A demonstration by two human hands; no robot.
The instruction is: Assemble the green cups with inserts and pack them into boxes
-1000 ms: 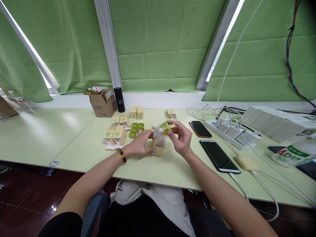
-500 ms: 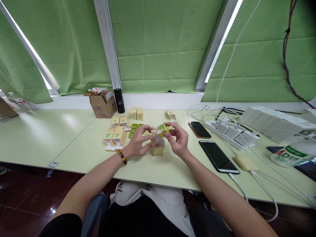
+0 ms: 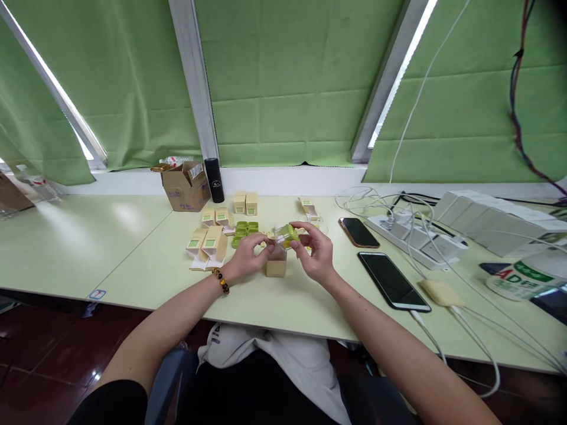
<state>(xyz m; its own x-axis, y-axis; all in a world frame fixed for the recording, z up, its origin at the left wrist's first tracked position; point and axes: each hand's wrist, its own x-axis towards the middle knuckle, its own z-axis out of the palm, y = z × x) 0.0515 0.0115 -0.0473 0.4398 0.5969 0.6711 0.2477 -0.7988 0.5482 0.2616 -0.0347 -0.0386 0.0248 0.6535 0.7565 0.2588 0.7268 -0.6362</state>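
Observation:
My right hand [image 3: 313,255] pinches a small clear jar with a green inside [image 3: 286,235] just above a little tan carton [image 3: 276,265] that stands on the pale green table [image 3: 133,236]. My left hand [image 3: 246,257] grips the open top flaps of that carton. Left of the hands lie several tan cartons with green squares [image 3: 206,243]. Behind the hands sit several green jars [image 3: 245,229] in a cluster.
A brown cardboard box [image 3: 185,185] and a black cylinder [image 3: 215,179] stand by the window sill. Two phones [image 3: 392,280] [image 3: 358,231], a power strip [image 3: 414,236] with white cables, a yellow charger [image 3: 440,292] and white boxes [image 3: 491,221] fill the right side.
The carton has been set upright and sits a little further left. My right hand has brought the jar down and left, to just over the carton's opening.

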